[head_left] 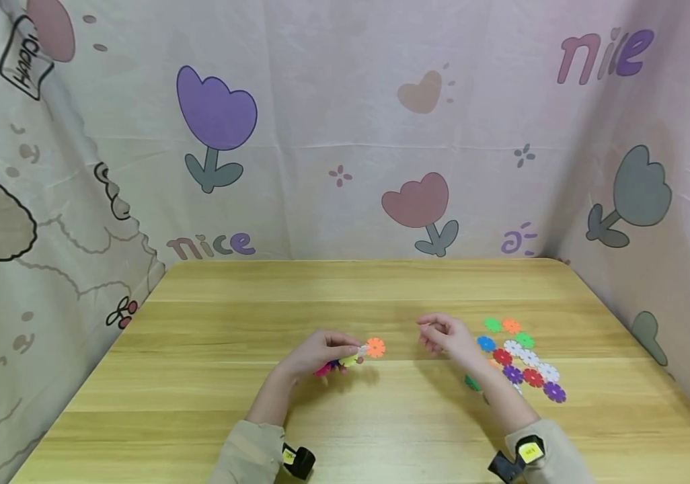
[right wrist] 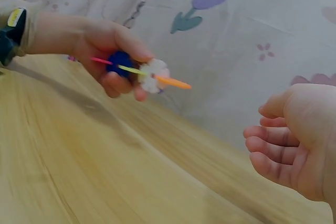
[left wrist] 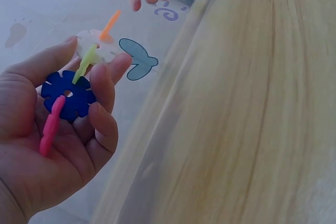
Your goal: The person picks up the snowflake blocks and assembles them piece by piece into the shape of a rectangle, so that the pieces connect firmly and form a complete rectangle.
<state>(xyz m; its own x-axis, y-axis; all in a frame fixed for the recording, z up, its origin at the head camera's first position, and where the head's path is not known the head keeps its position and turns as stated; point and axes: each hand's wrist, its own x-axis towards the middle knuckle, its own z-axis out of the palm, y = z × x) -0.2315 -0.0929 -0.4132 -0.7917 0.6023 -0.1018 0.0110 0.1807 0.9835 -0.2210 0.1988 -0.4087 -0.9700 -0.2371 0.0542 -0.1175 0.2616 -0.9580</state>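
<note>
From where I stand, the printed cloth (head_left: 321, 101) rises beyond the grip and the wooden table (head_left: 381, 430) spreads beneath it. Loose flower-shaped discs (head_left: 528, 357) lie to the right of the right hand (head_left: 446, 336), whose fingers are loosely curled, apart from the left hand (head_left: 319, 353). That left one pinches a chain of discs (left wrist: 84, 65) by its white disc (left wrist: 86, 43); the pink disc (left wrist: 50, 129) sits against the palm, the orange disc (head_left: 375, 347) juts past the fingertips.

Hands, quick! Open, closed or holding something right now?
Left hand: closed, holding a linked chain of notched round plastic discs in pink, dark blue, yellow-green, white and orange.
Right hand: open, fingers loosely curled, holding nothing.
</note>
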